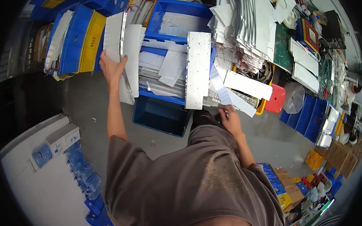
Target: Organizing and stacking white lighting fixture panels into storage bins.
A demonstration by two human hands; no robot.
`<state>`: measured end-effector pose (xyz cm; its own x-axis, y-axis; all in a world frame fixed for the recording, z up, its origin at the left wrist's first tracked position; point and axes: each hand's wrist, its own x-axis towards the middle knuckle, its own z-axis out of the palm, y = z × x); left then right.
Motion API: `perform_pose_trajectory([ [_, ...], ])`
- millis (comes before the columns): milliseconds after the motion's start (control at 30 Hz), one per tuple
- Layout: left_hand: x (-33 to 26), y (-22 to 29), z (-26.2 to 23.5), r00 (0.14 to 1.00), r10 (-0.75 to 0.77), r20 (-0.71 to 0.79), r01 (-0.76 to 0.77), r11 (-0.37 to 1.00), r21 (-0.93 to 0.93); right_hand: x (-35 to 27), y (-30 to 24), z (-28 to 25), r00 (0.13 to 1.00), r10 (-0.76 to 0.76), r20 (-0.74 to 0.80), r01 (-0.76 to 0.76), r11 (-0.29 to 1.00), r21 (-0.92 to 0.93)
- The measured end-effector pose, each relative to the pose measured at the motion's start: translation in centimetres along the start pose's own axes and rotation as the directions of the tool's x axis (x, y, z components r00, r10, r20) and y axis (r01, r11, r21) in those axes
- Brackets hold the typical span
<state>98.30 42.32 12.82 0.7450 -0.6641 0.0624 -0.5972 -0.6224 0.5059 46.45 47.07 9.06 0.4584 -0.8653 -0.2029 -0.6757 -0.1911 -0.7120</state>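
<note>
My left hand (111,67), arm outstretched, grasps white panel stack (123,47); right hand (229,117), lowered, pinches pale strip (219,87).

A single head-worn fisheye looks steeply down over the person's shoulders onto nearby crates.

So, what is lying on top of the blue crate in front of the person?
The blue crate carries stacked white sheets and a long perforated metal panel. The stack covers its inside, so anything deeper is hidden.

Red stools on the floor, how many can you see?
1. The red stool stands on the grey floor right of the yellow crate, beyond the right hand. Clutter may hide others.
</note>
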Motion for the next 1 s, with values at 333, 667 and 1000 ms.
perform_pose_trajectory([
  [333, 5.8, -8.4, 12.2, 0.967, -0.05, 0.249, -0.073, 0.885, 0.461, -20.0, 20.0, 1.7, 0.62, 0.781, -0.075, -0.776, 0.624, 0.091],
  [667, 2.0, -3.1, 11.6, 0.881, -0.355, 0.313, -0.055, 0.58, 0.813, -21.8, 18.3, 2.0, 0.514, 0.857, -0.036, -0.844, 0.513, 0.157],
  [1000, 4.0, -12.7, 12.6, 0.882, -0.18, 0.435, -0.152, 0.766, 0.624, -20.7, 17.5, 1.4, 0.515, 0.857, 0.014, -0.851, 0.51, 0.128],
])
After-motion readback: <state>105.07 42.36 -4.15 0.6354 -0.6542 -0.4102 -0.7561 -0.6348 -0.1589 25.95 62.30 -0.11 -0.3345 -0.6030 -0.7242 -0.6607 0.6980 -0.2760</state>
